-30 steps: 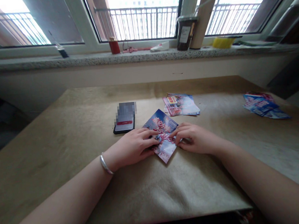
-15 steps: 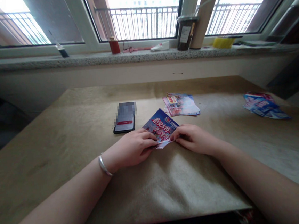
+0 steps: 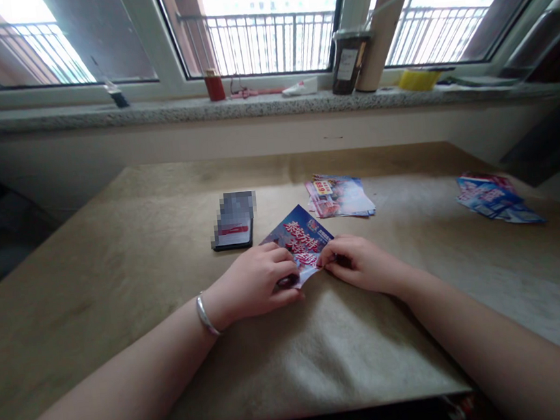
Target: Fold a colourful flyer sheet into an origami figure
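A blue printed flyer (image 3: 302,229) with red and white lettering lies turned cornerwise on the table, its near corner creased and bent up. My left hand (image 3: 265,278) is curled over the flyer's left edge, thumb low near the bent corner. On the other side my right hand (image 3: 356,262) pinches the flyer's right edge between thumb and fingers. A silver bangle (image 3: 205,314) sits on my left wrist. The underside of the flyer and the left fingertips are partly hidden.
A phone (image 3: 235,224) with a blurred screen lies left of the flyer. Behind it is a stack of flyers (image 3: 350,196); another pile (image 3: 497,199) lies far right on the table (image 3: 93,265). A red spool (image 3: 214,86) and dark jar (image 3: 345,64) stand on the windowsill.
My left hand has shifted slightly right and nearer to me, its thumb now lower by the bent corner. My right hand has barely moved, still pinching the flyer.
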`<state>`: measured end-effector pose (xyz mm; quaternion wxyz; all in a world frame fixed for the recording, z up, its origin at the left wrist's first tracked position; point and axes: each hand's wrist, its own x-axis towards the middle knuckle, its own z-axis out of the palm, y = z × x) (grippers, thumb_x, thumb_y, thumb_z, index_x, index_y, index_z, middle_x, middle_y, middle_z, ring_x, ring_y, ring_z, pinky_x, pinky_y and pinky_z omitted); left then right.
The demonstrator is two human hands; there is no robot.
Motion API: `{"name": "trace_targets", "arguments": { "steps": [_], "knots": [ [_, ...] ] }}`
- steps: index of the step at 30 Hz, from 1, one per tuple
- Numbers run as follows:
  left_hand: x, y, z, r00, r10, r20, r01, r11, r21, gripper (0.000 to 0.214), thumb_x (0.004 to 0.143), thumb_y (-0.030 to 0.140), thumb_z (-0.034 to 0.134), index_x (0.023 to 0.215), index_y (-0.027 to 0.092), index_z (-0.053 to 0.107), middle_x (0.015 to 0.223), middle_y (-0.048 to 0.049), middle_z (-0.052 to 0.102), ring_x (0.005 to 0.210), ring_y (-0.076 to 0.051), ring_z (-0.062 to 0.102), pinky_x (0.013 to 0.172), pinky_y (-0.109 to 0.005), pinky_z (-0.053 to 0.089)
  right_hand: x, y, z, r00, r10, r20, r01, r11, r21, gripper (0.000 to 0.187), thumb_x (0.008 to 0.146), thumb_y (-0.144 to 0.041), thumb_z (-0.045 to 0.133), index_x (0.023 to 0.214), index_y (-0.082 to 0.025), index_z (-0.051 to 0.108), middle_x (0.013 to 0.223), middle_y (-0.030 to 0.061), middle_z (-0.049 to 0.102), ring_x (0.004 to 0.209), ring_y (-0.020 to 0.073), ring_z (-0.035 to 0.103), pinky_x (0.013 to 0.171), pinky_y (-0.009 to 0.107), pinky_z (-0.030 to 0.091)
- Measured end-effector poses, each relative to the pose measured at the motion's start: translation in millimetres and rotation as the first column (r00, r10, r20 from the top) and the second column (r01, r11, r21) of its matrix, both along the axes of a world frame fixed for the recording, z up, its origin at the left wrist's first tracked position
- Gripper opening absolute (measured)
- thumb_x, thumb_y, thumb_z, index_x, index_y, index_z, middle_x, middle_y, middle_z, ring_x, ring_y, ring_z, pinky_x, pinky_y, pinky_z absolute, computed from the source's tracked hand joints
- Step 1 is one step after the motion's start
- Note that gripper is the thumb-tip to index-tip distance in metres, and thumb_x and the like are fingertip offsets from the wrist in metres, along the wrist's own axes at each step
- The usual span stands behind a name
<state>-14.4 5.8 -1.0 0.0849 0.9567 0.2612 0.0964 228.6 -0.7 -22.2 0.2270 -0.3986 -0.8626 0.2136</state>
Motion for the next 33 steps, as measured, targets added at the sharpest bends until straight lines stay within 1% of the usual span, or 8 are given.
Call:
{"name": "trace_targets", "arguments": {
  "steps": [2, 5, 7, 12, 14, 20, 25, 33],
  "knots": [
    [1.1, -1.9, -2.4, 0.999, 0.012, 0.036, -0.011, 1.000, -0.025, 0.027, 0.087, 0.044, 0.056, 0.091, 0.018, 0.062, 0.090, -0.0051, 0.064, 0.085, -0.020, 0.058, 0.078, -0.033, 0.045, -0.8, 0.3, 0.5, 1.000, 0.000, 0.005, 0.000, 1.000, 0.002, 0.017, 0.076, -0.008, 0.053, 0.085, -0.019, 0.063, 0.082, 0.0032, 0.066, 0.079, 0.0155, 0.058, 0.073, 0.027, 0.045],
    [2.7, -4.3, -5.7, 0.988, 0.117, 0.102, -0.110, 0.991, -0.071, 0.021, 0.092, 0.036, 0.049, 0.088, 0.017, 0.056, 0.081, -0.0033, 0.063, 0.073, -0.016, 0.058, 0.065, -0.027, 0.043, -1.3, 0.4, 1.0, 1.000, -0.005, 0.016, 0.005, 1.000, 0.001, 0.018, 0.076, -0.008, 0.053, 0.085, -0.019, 0.064, 0.082, 0.0032, 0.065, 0.079, 0.0154, 0.058, 0.072, 0.026, 0.044],
    [3.4, -4.6, -7.0, 0.981, 0.155, 0.119, -0.147, 0.986, -0.075, 0.021, 0.093, 0.034, 0.046, 0.086, 0.017, 0.055, 0.077, -0.0024, 0.063, 0.069, -0.015, 0.057, 0.062, -0.026, 0.041, -1.2, 0.1, 1.3, 1.000, -0.014, 0.021, 0.014, 1.000, 0.003, 0.017, 0.076, -0.008, 0.054, 0.085, -0.019, 0.064, 0.081, 0.0030, 0.065, 0.078, 0.0152, 0.058, 0.071, 0.026, 0.044],
    [4.0, -0.4, -7.8, 0.962, 0.250, 0.108, -0.233, 0.962, -0.144, 0.015, 0.091, 0.025, 0.048, 0.084, 0.017, 0.057, 0.078, -0.0026, 0.063, 0.070, -0.014, 0.056, 0.063, -0.025, 0.041, -1.7, -1.2, 1.2, 0.998, -0.049, 0.035, 0.048, 0.999, 0.013, 0.015, 0.076, -0.011, 0.055, 0.084, -0.019, 0.065, 0.080, 0.0029, 0.064, 0.075, 0.0148, 0.057, 0.069, 0.026, 0.043],
    [3.7, 1.7, -8.7, 0.956, 0.275, 0.105, -0.253, 0.949, -0.189, 0.015, 0.091, 0.027, 0.050, 0.086, 0.017, 0.059, 0.079, -0.0027, 0.063, 0.071, -0.015, 0.056, 0.063, -0.025, 0.042, -2.1, -1.1, 0.0, 0.997, -0.060, 0.038, 0.060, 0.998, 0.010, 0.014, 0.077, -0.012, 0.056, 0.084, -0.019, 0.065, 0.079, 0.0026, 0.064, 0.073, 0.0144, 0.057, 0.067, 0.025, 0.043],
    [2.3, 6.9, -15.3, 0.940, 0.324, 0.108, -0.300, 0.934, -0.193, 0.012, 0.087, 0.024, 0.057, 0.085, 0.017, 0.065, 0.081, -0.0034, 0.064, 0.077, -0.016, 0.058, 0.069, -0.026, 0.045, -2.6, -0.7, -4.2, 0.994, -0.113, 0.001, 0.113, 0.994, -0.001, 0.014, 0.078, -0.014, 0.058, 0.089, -0.020, 0.066, 0.081, 0.0023, 0.066, 0.072, 0.0137, 0.058, 0.066, 0.025, 0.044],
    [2.2, 10.3, -19.4, 0.942, 0.309, 0.135, -0.296, 0.949, -0.107, 0.011, 0.086, 0.022, 0.059, 0.080, 0.016, 0.066, 0.079, -0.0037, 0.064, 0.077, -0.016, 0.058, 0.072, -0.026, 0.046, -3.1, -0.1, -5.5, 0.997, -0.080, -0.018, 0.080, 0.995, 0.052, 0.017, 0.079, -0.010, 0.055, 0.084, -0.021, 0.067, 0.084, 0.0020, 0.069, 0.077, 0.0144, 0.061, 0.069, 0.026, 0.046],
    [1.4, 10.0, -20.5, 0.955, 0.290, 0.071, -0.292, 0.956, 0.033, 0.014, 0.087, 0.024, 0.059, 0.079, 0.014, 0.065, 0.079, -0.0051, 0.065, 0.076, -0.017, 0.058, 0.071, -0.028, 0.047, -3.7, 3.7, -12.8, 1.000, 0.014, 0.008, -0.015, 0.984, 0.177, 0.020, 0.081, -0.013, 0.057, 0.093, -0.022, 0.070, 0.097, 0.0049, 0.069, 0.091, 0.0175, 0.061, 0.083, 0.033, 0.048]
  ]
}}
